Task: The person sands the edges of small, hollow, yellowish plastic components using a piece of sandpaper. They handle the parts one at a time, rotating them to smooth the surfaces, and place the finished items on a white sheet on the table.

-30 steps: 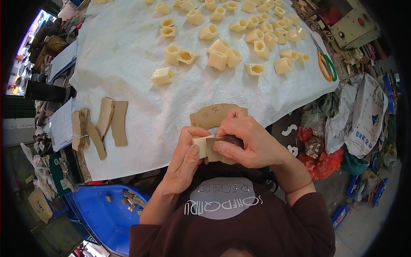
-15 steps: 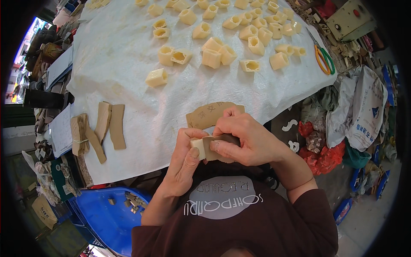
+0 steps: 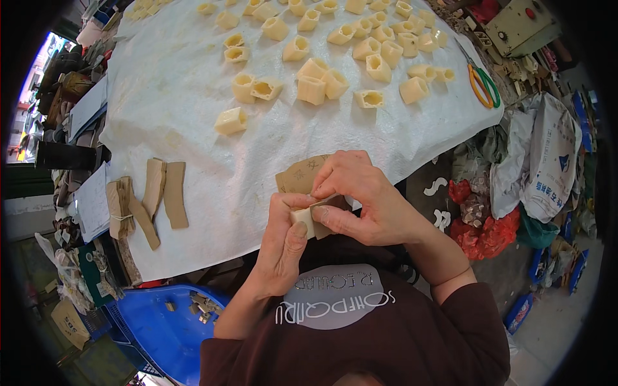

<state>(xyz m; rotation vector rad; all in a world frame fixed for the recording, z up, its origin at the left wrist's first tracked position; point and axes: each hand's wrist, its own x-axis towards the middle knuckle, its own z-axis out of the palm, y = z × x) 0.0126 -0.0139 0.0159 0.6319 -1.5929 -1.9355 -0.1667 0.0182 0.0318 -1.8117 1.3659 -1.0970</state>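
Observation:
My left hand (image 3: 281, 248) is closed round a small cream-coloured block (image 3: 302, 222), its thumb against the near face. My right hand (image 3: 370, 209) pinches a brown strip of what looks like sandpaper (image 3: 321, 226) between thumb and fingers. The strip lies against the block's right side. Both hands meet above the near edge of the white cloth (image 3: 212, 186). Just beyond them a brown piece with dark markings (image 3: 299, 174) lies on the cloth, partly covered by my right hand. The block's underside is hidden.
Several hollow cream blocks (image 3: 311, 90) are spread over the cloth's far part. Brown strips (image 3: 174, 196) lie at the left, near a tied bundle (image 3: 118, 209). Scissors (image 3: 483, 85) rest at the right edge. A blue basin (image 3: 170, 334) stands lower left; plastic bags (image 3: 544, 167) lie right.
My right fingers have shifted slightly up and left over the strip, covering more of the marked brown piece. The left hand still holds the block. The view has moved a little.

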